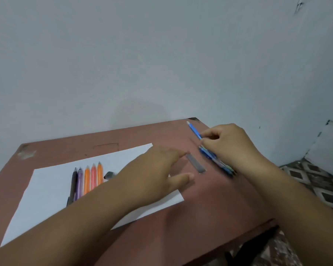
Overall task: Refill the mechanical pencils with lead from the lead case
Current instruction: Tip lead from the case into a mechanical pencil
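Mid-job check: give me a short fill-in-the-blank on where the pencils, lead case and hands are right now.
1. The right hand grips a ____ pencil.
2. The row of pencils lies on the white ____.
3. The lead case lies on the bare table, between the two ____.
4. The left hand reaches toward the case with ____ fingers.

Missing words: blue; paper; hands; straight

The table (pixel 210 204) had a matt, reddish-brown top, scuffed at its far left corner. On it lay a smooth white paper sheet (pixel 46 189). Beside the sheet, the lead case (pixel 196 163) looked like grey translucent plastic. The blue pencil (pixel 194 130) looked like glossy plastic.
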Available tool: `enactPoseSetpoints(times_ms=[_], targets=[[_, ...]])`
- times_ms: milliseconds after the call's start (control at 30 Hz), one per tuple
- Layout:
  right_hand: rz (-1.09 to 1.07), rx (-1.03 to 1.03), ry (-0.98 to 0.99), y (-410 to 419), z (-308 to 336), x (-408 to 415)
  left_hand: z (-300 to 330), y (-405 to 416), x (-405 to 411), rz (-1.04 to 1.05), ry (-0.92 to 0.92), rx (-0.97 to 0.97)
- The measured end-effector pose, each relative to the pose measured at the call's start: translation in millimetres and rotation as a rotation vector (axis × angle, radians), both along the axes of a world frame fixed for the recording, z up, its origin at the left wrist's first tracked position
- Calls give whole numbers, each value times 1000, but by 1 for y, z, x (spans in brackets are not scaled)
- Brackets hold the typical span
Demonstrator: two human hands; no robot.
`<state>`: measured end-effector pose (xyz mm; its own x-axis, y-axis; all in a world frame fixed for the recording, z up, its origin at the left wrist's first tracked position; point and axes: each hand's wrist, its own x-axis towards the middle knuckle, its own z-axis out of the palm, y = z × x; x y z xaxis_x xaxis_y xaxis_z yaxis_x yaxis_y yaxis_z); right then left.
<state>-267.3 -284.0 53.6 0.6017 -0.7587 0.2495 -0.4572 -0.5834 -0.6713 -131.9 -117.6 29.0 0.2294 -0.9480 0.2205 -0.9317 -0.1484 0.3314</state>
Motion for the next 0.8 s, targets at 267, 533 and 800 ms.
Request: enactPoseSetpoints(times_ms=[267,533,800], targets=[[-107,-157,286,-10,-30,-23,-22,-46,-24,-101,-97,57],[-80,-292,403,-2,-44,-14,-31,-50,-22,-77,-154,71],[-101,-330,384,-3,-51,-16,-32,-52,-22,-47,-137,62]])
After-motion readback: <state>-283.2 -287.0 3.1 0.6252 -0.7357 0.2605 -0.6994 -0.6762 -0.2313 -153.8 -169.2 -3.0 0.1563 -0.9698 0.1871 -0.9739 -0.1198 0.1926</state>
